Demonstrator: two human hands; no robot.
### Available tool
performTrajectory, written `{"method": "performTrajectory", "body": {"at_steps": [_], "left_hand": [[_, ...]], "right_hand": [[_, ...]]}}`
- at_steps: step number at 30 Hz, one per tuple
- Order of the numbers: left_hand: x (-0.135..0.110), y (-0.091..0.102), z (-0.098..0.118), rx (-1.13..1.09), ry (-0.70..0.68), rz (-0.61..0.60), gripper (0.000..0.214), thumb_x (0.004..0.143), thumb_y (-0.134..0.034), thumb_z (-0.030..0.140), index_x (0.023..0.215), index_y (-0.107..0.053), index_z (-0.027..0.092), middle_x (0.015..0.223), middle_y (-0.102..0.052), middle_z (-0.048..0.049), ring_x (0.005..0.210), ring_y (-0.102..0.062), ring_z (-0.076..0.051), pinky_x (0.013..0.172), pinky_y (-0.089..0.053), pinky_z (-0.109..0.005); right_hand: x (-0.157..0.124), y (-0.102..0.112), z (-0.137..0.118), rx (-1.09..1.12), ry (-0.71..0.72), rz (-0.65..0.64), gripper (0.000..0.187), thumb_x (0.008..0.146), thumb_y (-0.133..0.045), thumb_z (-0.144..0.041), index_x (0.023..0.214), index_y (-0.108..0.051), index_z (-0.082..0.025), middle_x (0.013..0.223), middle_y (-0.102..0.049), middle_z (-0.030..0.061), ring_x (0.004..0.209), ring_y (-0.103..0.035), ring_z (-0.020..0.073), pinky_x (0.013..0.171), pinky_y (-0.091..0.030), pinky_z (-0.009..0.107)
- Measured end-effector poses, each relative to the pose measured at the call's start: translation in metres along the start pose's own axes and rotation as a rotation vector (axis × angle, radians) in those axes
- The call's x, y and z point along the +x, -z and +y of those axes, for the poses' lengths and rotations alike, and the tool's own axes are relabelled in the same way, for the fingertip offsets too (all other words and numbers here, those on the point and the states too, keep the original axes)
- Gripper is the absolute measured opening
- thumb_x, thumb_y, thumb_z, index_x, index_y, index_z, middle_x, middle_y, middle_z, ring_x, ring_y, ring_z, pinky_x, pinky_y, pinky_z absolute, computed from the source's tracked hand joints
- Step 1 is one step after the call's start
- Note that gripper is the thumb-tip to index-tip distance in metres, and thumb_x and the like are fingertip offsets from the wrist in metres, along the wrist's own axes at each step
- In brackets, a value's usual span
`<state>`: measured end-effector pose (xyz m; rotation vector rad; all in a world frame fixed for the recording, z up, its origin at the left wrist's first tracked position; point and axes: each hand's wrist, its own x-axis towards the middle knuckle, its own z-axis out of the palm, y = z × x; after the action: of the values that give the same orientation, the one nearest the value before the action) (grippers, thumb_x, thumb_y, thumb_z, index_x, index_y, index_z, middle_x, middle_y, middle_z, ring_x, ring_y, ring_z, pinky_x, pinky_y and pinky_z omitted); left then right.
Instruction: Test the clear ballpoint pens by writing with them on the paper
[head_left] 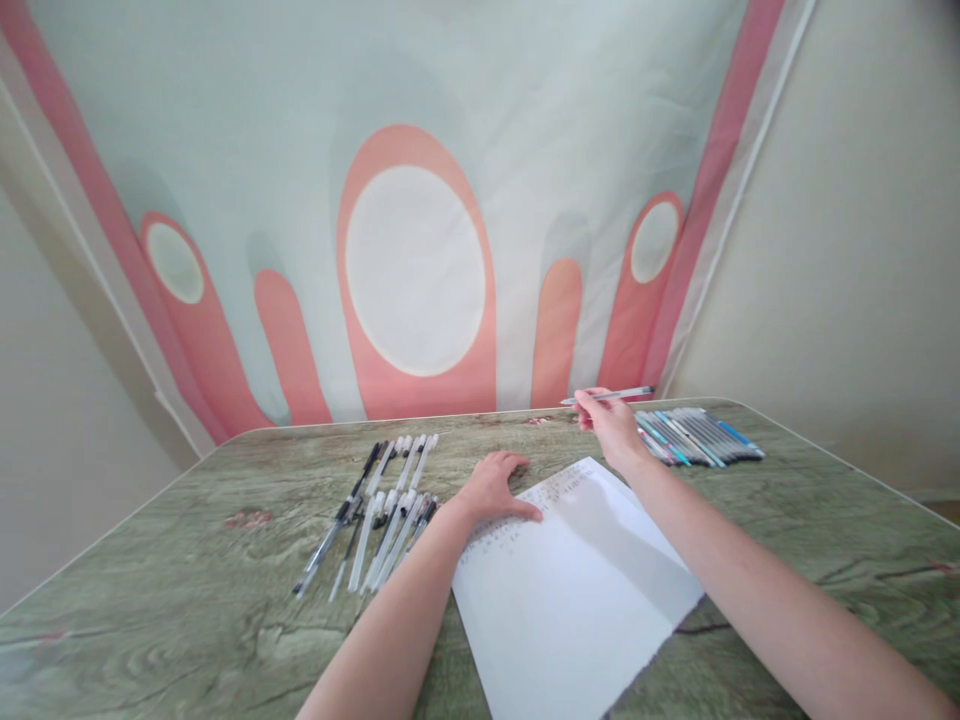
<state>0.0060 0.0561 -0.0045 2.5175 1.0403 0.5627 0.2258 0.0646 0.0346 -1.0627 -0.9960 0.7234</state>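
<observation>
My right hand [611, 425] is raised near the table's far edge, its fingers pinched on a pen [609, 396] held roughly level. Just right of that hand a row of several pens [701, 437] lies side by side. My left hand [495, 487] rests on the top left corner of a white sheet of paper [577, 590], fingers spread flat, holding nothing. Faint small writing shows on the sheet near that hand. To the left of my left hand lies a loose bunch of several pens [382, 512], some black, some white-capped.
The table [187, 590] has a green wood-grain top with rounded far corners. A cloth backdrop [416, 200] with pink arches and pale ovals hangs behind it. Plain walls flank both sides.
</observation>
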Motion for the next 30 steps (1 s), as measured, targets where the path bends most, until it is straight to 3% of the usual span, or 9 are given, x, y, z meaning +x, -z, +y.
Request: {"method": "performTrajectory", "body": {"at_steps": [6,8,13,17,24,30], "left_hand": [[0.000,0.002,0.002,-0.016,-0.015,0.002,0.080,0.042,-0.068,0.062,0.110,-0.054,0.022,0.115,-0.051,-0.0082,0.109,-0.043,-0.027,0.095,-0.030,-0.038],[0.000,0.002,0.002,-0.012,-0.017,0.003,0.078,0.043,-0.068,0.062,0.109,-0.055,0.022,0.114,-0.051,-0.0080,0.108,-0.044,-0.027,0.094,-0.031,-0.037],[0.000,0.004,0.002,-0.006,-0.022,-0.013,0.077,0.044,-0.068,0.061,0.109,-0.055,0.022,0.115,-0.051,-0.0078,0.109,-0.044,-0.027,0.095,-0.031,-0.037],[0.003,0.005,0.010,-0.018,-0.030,-0.048,0.075,0.047,-0.070,0.055,0.111,-0.053,0.021,0.116,-0.051,-0.0079,0.108,-0.046,-0.026,0.094,-0.033,-0.036],[0.006,-0.010,0.044,-0.047,-0.273,-0.169,0.040,0.071,-0.058,0.033,0.109,-0.057,0.019,0.119,-0.053,-0.0073,0.108,-0.048,-0.022,0.094,-0.035,-0.033],[0.005,-0.021,0.046,-0.051,-0.240,-0.086,0.029,0.078,-0.048,0.025,0.104,-0.060,0.021,0.112,-0.059,-0.0053,0.104,-0.051,-0.021,0.093,-0.036,-0.034]], "right_hand": [[-0.020,0.020,0.025,-0.080,-0.212,-0.216,0.023,0.068,-0.057,-0.037,0.076,-0.056,-0.016,0.060,-0.059,0.0018,0.045,-0.051,0.0102,0.042,-0.042,0.022],[-0.030,0.029,0.036,-0.132,-0.240,-0.226,0.020,0.069,-0.055,-0.036,0.076,-0.055,-0.017,0.060,-0.060,0.0013,0.046,-0.052,0.0113,0.044,-0.045,0.024],[-0.042,0.048,0.053,-0.309,-0.092,-0.180,0.015,0.072,-0.051,-0.034,0.074,-0.051,-0.020,0.057,-0.056,-0.0022,0.052,-0.056,0.0140,0.055,-0.049,0.028],[-0.044,0.050,0.053,-0.413,-0.018,-0.189,0.015,0.074,-0.048,-0.035,0.074,-0.050,-0.020,0.056,-0.055,-0.0021,0.053,-0.058,0.0156,0.055,-0.047,0.027],[-0.046,0.051,0.047,-0.584,0.054,-0.201,0.019,0.076,-0.044,-0.037,0.069,-0.051,-0.020,0.053,-0.058,-0.0005,0.051,-0.057,0.0166,0.052,-0.041,0.027],[-0.041,0.056,0.048,-0.650,0.118,-0.179,0.019,0.076,-0.046,-0.037,0.071,-0.051,-0.020,0.055,-0.058,-0.0001,0.053,-0.057,0.0173,0.054,-0.040,0.028]]}}
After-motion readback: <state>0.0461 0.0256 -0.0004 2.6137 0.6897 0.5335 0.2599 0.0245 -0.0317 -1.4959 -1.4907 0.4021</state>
